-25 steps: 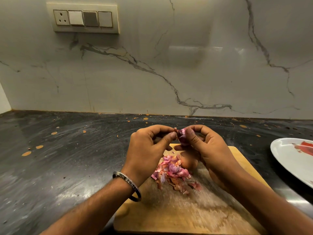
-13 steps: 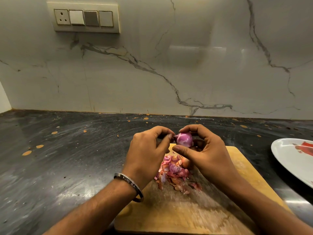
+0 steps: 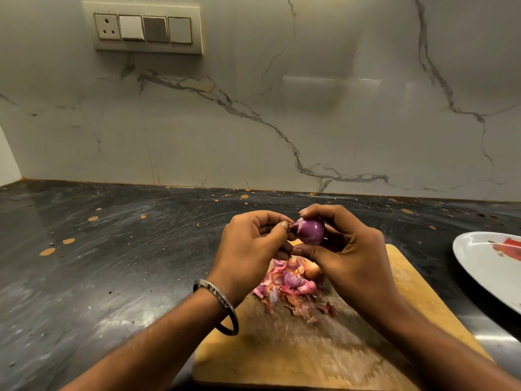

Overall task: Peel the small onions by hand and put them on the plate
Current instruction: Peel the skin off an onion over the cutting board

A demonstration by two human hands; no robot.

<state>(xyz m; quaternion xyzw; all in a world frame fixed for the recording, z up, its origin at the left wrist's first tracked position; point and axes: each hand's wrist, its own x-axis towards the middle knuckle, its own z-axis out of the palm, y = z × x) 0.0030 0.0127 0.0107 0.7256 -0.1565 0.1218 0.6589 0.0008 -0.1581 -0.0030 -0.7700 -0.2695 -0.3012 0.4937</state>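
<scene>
My right hand [image 3: 346,249] holds a small purple onion [image 3: 310,231] between thumb and fingertips, above the far end of a wooden cutting board [image 3: 417,294]. My left hand [image 3: 248,249] pinches a bit of skin at the onion's left tip. Under the hands lies a pile of pink and brown onion peels [image 3: 290,289] on the board. An unpeeled brownish onion [image 3: 313,270] sits beside the pile, partly hidden by my right hand. A white plate [image 3: 485,266] with a red mark stands at the right edge of the view.
The board lies on a dark stone counter [image 3: 112,263] speckled with orange spots. A marble wall [image 3: 253,122] rises behind it, with a switch and socket panel [image 3: 146,28] at the upper left.
The onion was turned in my right hand and more of its shiny purple surface shows. My left fingers shifted from the top to pinching skin at its left tip.
</scene>
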